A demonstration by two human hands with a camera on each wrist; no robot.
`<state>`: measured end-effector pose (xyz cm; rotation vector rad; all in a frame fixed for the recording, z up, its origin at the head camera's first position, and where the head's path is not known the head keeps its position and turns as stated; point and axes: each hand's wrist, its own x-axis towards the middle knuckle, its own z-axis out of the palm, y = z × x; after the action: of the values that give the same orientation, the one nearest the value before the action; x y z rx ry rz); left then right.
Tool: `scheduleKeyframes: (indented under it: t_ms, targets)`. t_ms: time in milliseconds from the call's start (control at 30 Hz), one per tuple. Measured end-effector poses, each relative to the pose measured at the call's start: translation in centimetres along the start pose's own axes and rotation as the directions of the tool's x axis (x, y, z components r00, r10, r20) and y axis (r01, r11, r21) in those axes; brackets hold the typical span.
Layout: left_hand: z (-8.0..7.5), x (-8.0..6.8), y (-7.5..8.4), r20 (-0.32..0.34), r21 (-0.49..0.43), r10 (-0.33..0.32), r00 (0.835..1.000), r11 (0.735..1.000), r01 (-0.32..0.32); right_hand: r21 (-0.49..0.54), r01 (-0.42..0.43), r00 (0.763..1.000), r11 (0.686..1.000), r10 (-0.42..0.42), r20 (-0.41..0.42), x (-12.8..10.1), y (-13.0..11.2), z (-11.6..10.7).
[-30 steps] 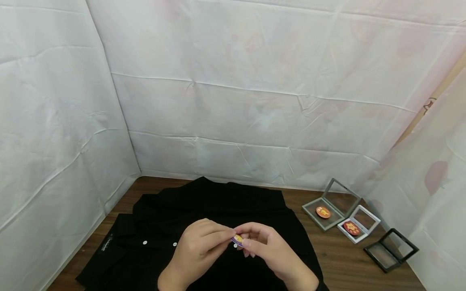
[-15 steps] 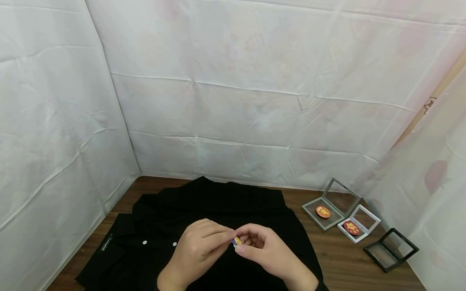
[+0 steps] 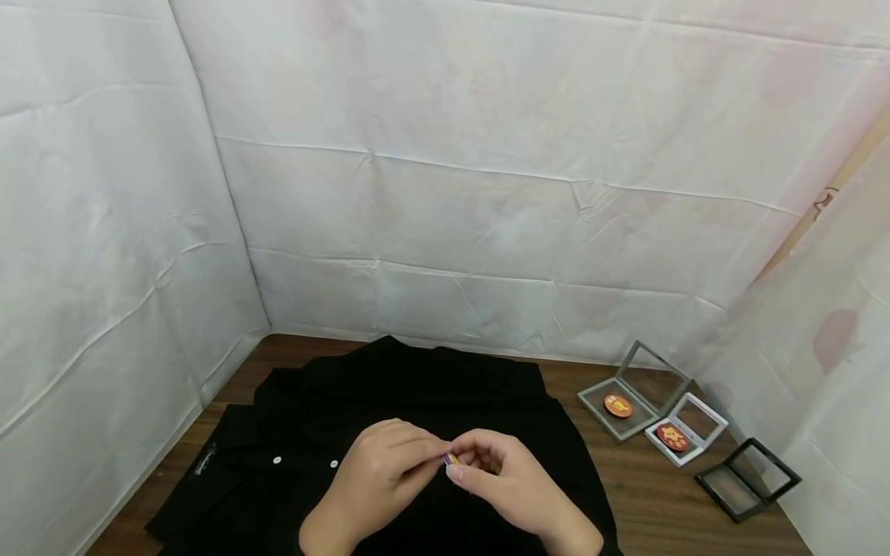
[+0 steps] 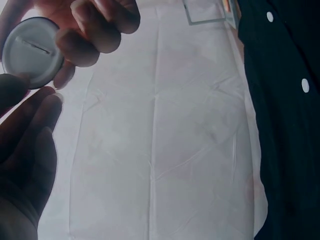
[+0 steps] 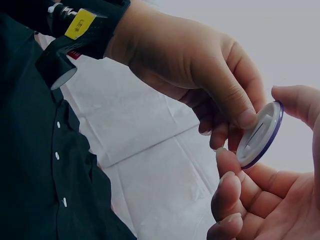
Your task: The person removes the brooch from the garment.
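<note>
Over the black shirt [image 3: 431,386], both hands hold a small round pin-back button badge [image 3: 451,459]. In the head view, its narrow yellow and purple part shows between the fingertips. My left hand [image 3: 385,475] pinches it from the left; in the right wrist view, the left thumb [image 5: 245,118] lies on the white back. My right hand [image 3: 504,483] grips the purple-rimmed edge between thumb and fingers. The badge's back [image 4: 32,52] faces the left wrist camera and carries a thin metal pin. Whether the pin is unclasped, I cannot tell.
To the right on the wooden table [image 3: 647,494] stand three opened clear-lidded cases. The grey case [image 3: 605,423] holds an orange badge [image 3: 617,406], and the white case [image 3: 681,460] a red one [image 3: 672,437]. A black case [image 3: 730,502] sits nearest. White sheeting [image 3: 417,216] surrounds the table.
The badge has turned between the fingers, so less of its yellow face shows. The right thumb has shifted slightly left and lower; the left hand stays nearly in place.
</note>
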<state>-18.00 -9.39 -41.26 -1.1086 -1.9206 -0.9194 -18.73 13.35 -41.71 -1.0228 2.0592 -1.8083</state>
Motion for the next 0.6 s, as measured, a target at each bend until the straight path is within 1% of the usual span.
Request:
scheduleKeyframes:
  t_ms: [100, 200, 300, 367, 400, 433, 467, 500, 567, 600]
  targets:
    - [-0.1, -0.2, 0.0, 0.037, 0.008, -0.041, 0.998, 0.999, 0.04, -0.03, -0.024, 1.0, 0.999, 0.024, -0.015, 0.1, 0.2, 0.1]
    - [-0.2, -0.5, 0.1, 0.088, 0.023, -0.096, 0.991, 0.995, 0.095, -0.061, -0.046, 0.999, 0.997, 0.044, -0.032, 0.2, 0.4, 0.3]
    - [-0.3, -1.1, 0.2, 0.139, 0.046, -0.189, 0.972, 0.982, 0.184, -0.068, -0.043, 0.999, 0.997, 0.041, -0.035, 0.5, 0.9, 0.5]
    - [-0.3, -1.6, 0.3, 0.168, 0.059, -0.266, 0.949, 0.964, 0.259, -0.068, -0.034, 0.999, 0.997, 0.032, -0.03, 0.5, 1.2, 0.6]
    - [-0.3, -1.9, 0.3, 0.184, 0.068, -0.304, 0.935, 0.953, 0.296, -0.069, -0.028, 0.999, 0.997, 0.026, -0.027, 0.6, 1.3, 0.6]
    - [-0.4, -2.2, 0.3, 0.204, 0.078, -0.344, 0.916, 0.939, 0.335, -0.07, -0.026, 0.999, 0.997, 0.024, -0.024, 0.6, 1.4, 0.6]
    - [-0.4, -2.6, 0.2, 0.228, 0.093, -0.378, 0.897, 0.926, 0.367, -0.074, -0.027, 0.999, 0.997, 0.025, -0.024, 0.7, 1.4, 0.7]
    - [-0.4, -2.9, 0.1, 0.261, 0.109, -0.411, 0.873, 0.912, 0.396, -0.081, -0.031, 0.999, 0.996, 0.029, -0.026, 0.7, 1.4, 0.7]
    - [-0.3, -3.5, -0.3, 0.341, 0.153, -0.467, 0.816, 0.884, 0.442, -0.099, -0.05, 0.998, 0.994, 0.047, -0.036, 0.6, 1.3, 0.8]
    - [-0.2, -3.9, -0.5, 0.384, 0.184, -0.491, 0.782, 0.871, 0.456, -0.106, -0.064, 0.997, 0.992, 0.06, -0.041, 0.5, 1.3, 0.8]
